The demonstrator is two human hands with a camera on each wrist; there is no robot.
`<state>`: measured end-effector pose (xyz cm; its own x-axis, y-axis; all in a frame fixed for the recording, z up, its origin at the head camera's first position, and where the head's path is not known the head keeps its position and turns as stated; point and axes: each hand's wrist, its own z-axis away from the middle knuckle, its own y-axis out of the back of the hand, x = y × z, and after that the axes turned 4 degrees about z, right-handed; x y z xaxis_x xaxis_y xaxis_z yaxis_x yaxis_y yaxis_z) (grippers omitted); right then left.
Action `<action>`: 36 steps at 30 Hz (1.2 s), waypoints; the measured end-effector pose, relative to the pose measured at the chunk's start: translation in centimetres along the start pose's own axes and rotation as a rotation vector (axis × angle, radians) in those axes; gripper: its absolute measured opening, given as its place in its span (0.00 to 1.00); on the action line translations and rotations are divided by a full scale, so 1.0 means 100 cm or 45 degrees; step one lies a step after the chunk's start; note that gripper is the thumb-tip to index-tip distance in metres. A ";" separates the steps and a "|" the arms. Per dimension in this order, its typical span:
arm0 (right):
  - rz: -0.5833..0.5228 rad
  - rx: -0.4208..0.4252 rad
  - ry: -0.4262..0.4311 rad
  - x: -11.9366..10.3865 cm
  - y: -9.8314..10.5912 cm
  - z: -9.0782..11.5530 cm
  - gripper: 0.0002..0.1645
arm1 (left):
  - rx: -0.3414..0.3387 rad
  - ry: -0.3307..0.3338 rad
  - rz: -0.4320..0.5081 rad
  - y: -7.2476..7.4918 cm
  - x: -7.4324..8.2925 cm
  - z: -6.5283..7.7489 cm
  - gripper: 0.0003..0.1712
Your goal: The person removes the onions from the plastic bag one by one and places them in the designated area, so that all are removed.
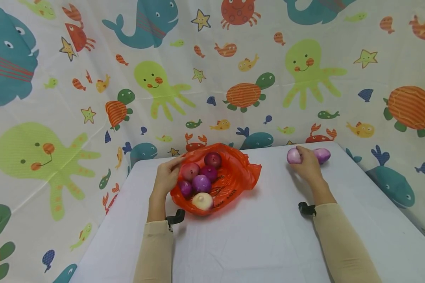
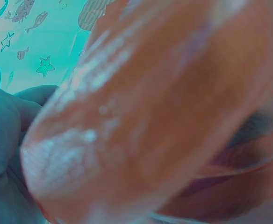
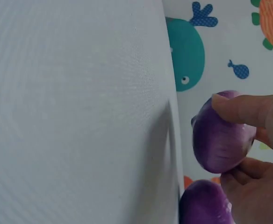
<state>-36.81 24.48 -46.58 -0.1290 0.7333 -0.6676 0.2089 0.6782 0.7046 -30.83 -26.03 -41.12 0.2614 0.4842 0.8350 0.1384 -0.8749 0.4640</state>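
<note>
My left hand holds the left rim of an open red plastic bag. Lying in it are several purple and reddish onions and a pale whitish one. In the left wrist view the bag covers much of the picture and hides most of the fingers. At the far right of the table, my right hand grips a purple onion between thumb and fingers. Another purple onion lies on the table just right of that hand.
A white cloth covers the table, whose back edge runs close behind both onions on the right. Beyond it hangs a curtain printed with sea animals. A black wrist camera sits on the right wrist.
</note>
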 end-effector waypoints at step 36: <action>0.068 0.142 0.062 -0.049 0.007 0.004 0.39 | -0.001 -0.026 0.025 -0.001 -0.001 -0.002 0.22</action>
<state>-35.68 21.36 -42.95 -0.1612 0.7716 -0.6153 0.3229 0.6304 0.7059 -31.04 -25.95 -41.17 0.2834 0.4665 0.8379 0.1321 -0.8844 0.4477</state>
